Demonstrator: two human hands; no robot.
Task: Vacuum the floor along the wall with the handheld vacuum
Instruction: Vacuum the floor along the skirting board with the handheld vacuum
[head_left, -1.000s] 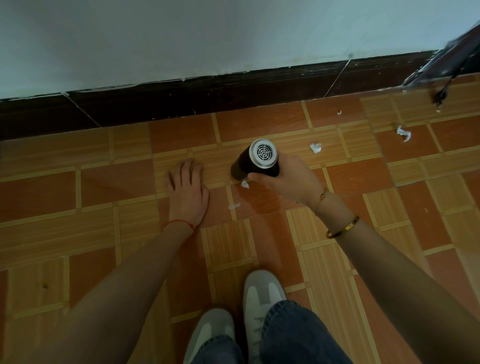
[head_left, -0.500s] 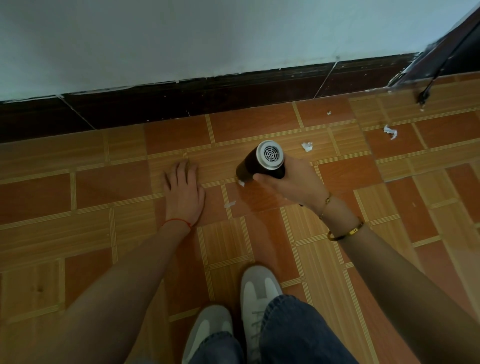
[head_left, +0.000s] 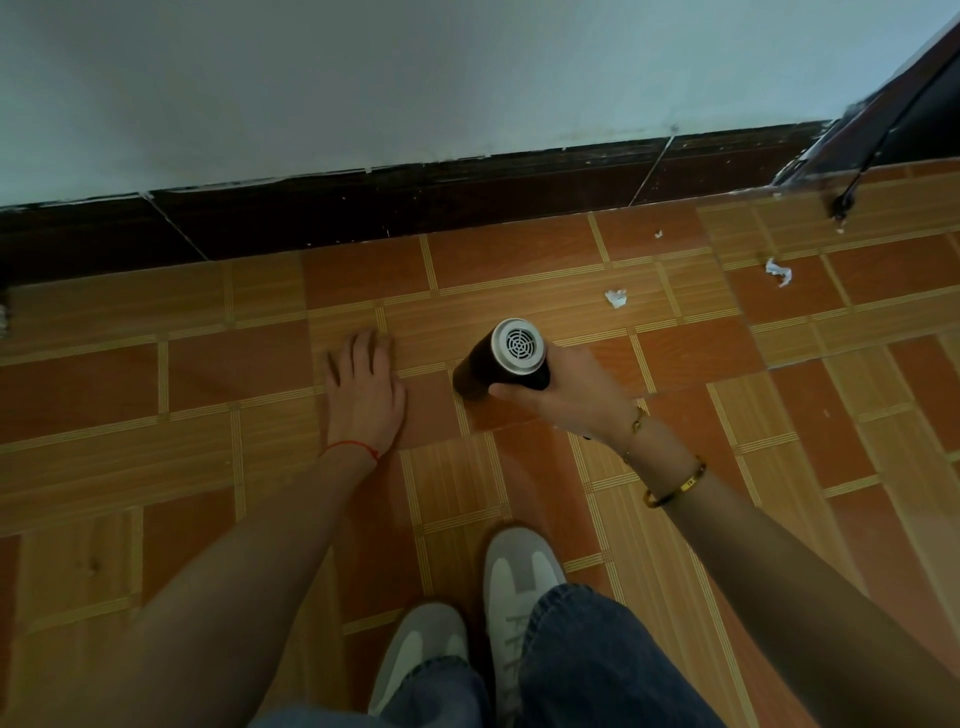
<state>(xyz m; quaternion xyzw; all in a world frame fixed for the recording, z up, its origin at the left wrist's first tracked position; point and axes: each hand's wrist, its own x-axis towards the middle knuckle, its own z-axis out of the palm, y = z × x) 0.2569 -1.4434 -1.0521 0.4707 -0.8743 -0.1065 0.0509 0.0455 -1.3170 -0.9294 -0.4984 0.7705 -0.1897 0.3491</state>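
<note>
My right hand (head_left: 571, 389) grips a dark cylindrical handheld vacuum (head_left: 501, 361) with a silver vented rear cap facing me. Its nozzle end points down onto the orange tiled floor (head_left: 208, 374), a short way out from the dark skirting board (head_left: 415, 208) under the white wall. My left hand (head_left: 366, 387) lies flat on the floor just left of the nozzle, fingers straight. White paper scraps lie to the right: one (head_left: 616, 298) beyond the vacuum, another (head_left: 778, 271) farther right, and a tiny bit (head_left: 658, 234) near the skirting.
My two grey-white shoes (head_left: 514, 582) and jeans are at the bottom centre. A dark frame and a black cable end (head_left: 844, 200) sit at the top right corner by the wall.
The vacuum nozzle has slid a little toward my left hand, and the small scraps that lay beside it are no longer visible. My left hand stays flat on the floor.
</note>
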